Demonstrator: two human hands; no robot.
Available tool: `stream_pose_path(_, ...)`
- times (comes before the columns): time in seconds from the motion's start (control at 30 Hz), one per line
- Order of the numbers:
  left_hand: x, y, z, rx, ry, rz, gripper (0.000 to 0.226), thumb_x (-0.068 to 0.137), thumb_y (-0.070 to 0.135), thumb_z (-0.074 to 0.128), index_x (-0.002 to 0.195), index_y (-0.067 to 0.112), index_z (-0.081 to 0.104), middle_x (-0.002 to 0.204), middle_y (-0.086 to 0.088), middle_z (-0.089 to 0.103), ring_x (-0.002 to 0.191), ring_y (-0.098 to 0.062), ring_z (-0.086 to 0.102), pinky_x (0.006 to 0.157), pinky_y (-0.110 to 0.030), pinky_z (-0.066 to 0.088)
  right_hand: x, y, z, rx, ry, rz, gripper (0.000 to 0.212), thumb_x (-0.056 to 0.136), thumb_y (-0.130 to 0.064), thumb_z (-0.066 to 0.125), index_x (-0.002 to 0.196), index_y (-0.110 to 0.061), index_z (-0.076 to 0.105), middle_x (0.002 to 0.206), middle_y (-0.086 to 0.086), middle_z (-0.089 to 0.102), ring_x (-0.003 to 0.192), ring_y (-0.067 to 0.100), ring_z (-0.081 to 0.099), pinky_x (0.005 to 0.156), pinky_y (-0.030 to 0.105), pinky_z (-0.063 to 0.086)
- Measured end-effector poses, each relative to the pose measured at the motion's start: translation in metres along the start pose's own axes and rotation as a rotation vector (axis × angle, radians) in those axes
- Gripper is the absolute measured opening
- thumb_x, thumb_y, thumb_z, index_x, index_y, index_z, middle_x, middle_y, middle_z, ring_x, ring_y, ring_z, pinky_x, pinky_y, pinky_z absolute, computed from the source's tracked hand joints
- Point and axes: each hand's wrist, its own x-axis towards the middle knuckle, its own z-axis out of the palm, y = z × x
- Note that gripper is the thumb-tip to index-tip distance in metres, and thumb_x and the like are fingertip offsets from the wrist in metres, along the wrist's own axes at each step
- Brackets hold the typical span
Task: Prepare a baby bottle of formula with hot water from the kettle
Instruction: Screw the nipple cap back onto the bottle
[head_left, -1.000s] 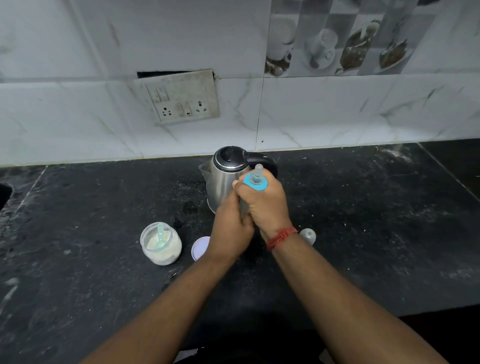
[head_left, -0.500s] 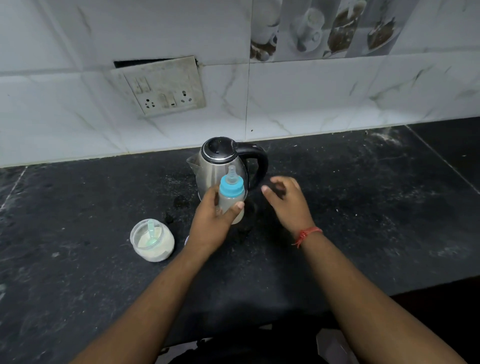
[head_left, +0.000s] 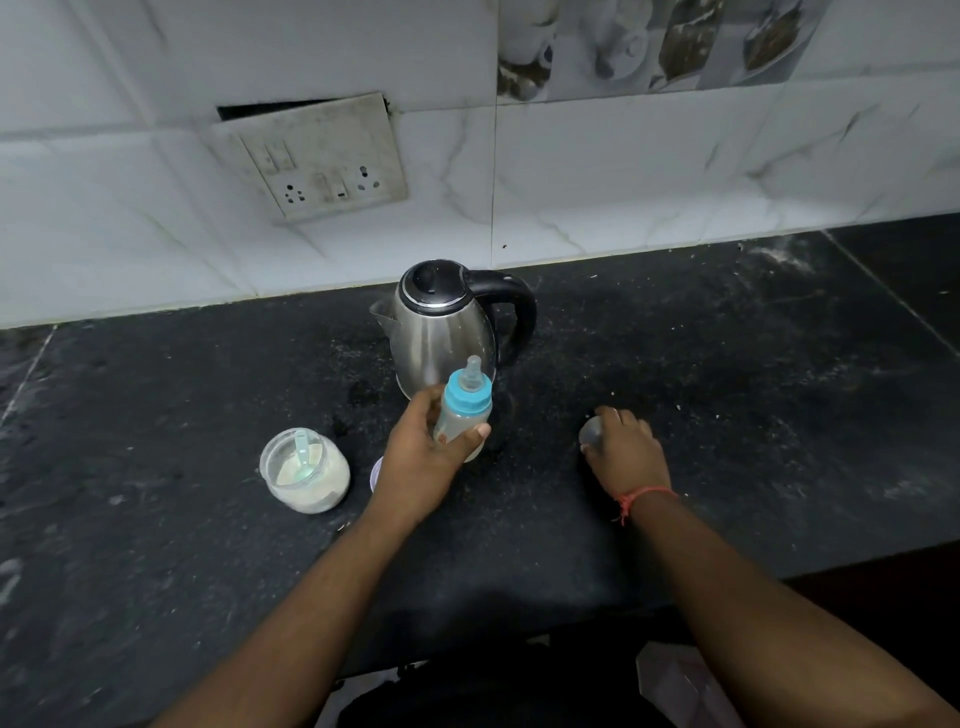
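My left hand (head_left: 423, 457) grips the baby bottle (head_left: 464, 410) upright, just in front of the steel kettle (head_left: 441, 327). The bottle has a blue collar and a clear teat, and cloudy liquid fills its body. The kettle's lid is down and its black handle points right. To the right, my right hand (head_left: 626, 452) is down on the black counter (head_left: 753, 389) with its fingers curled over the clear bottle cap (head_left: 591, 431). Only the cap's left edge shows past the fingers.
An open jar of formula powder (head_left: 305, 473) with a pale scoop inside stands left of my left hand. Its lid (head_left: 376, 475) lies partly hidden behind my left wrist. A socket panel (head_left: 317, 161) hangs on the tiled wall behind the kettle.
My right hand has let go of the bottle's top and moved right and down onto the clear cap on the counter. My left hand keeps holding the bottle.
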Motion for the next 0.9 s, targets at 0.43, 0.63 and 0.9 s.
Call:
stream_pose_path(0.43,0.005,0.009,-0.003,-0.108,0.027,0.001,0.056,0.073,0.054,0.083,0.122,0.041,0.060,0.124,0.011,0.070,0.119,-0.013,0.065,0.105,-0.052,0.052,-0.017,-0.126,-0.128,0.945,0.073,-0.518,0.042,0.098,-0.042,0.059,0.136,-0.030,0.047,0.117,-0.004,0.061,0.099,0.021,0.068,0.087,0.046,0.060)
stream_pose_path(0.63,0.009,0.015,-0.007,-0.116,0.018,0.037,0.055,0.076,0.050,0.081,0.125,0.039,0.061,0.121,0.009,0.072,0.116,-0.015,0.066,0.101,-0.052,0.054,-0.022,-0.152,-0.152,0.405,0.018,-0.720,0.057,0.099,-0.044,0.060,0.151,-0.033,0.039,0.144,-0.005,0.050,0.122,0.009,0.051,0.098,0.026,0.047)
stream_pose_path(0.9,0.010,0.011,-0.013,-0.151,0.049,0.017,0.055,0.074,0.048,0.081,0.124,0.033,0.063,0.118,0.009,0.073,0.114,-0.013,0.068,0.097,-0.043,0.056,-0.027,-0.160,-0.125,0.496,-0.053,-0.700,0.054,0.096,-0.036,0.065,0.141,-0.030,0.035,0.132,-0.004,0.053,0.118,0.016,0.055,0.097,0.041,0.053)
